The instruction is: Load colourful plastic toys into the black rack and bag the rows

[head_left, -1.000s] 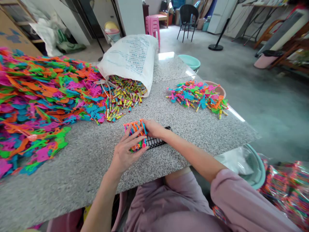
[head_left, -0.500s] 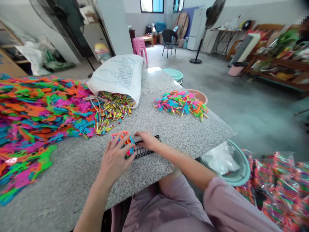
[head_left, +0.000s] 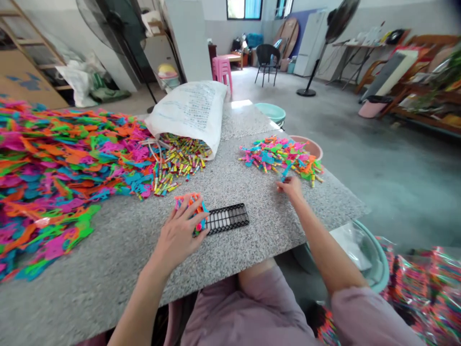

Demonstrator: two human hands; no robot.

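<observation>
A black plastic grid rack (head_left: 230,217) lies on the speckled stone table (head_left: 259,250). Bright plastic pieces (head_left: 199,211) in orange, pink and blue stand packed at its left end; the bare slots are on the right. Over these pieces lies my left hand (head_left: 180,235), fingers spread and touching them, partly hiding them. My right hand (head_left: 292,187) is at the near edge of a small pile of coloured pieces with striped tubes (head_left: 266,156). Its fingers are pinched on a blue plastic piece (head_left: 286,170), whose lower end is mostly covered by the fingers.
A large heap of flat coloured plastic shapes (head_left: 72,158) covers the table's left. Striped tubes (head_left: 183,161) spill from a white sack (head_left: 190,108). Past the right edge stand a pink basin (head_left: 313,146) and a green basin (head_left: 383,259). Filled clear bags (head_left: 414,283) lie on the floor.
My right hand has left the rack and moved right to the small pile, where it has pinched a blue piece. My left hand stays on the packed pieces. The view has shifted slightly.
</observation>
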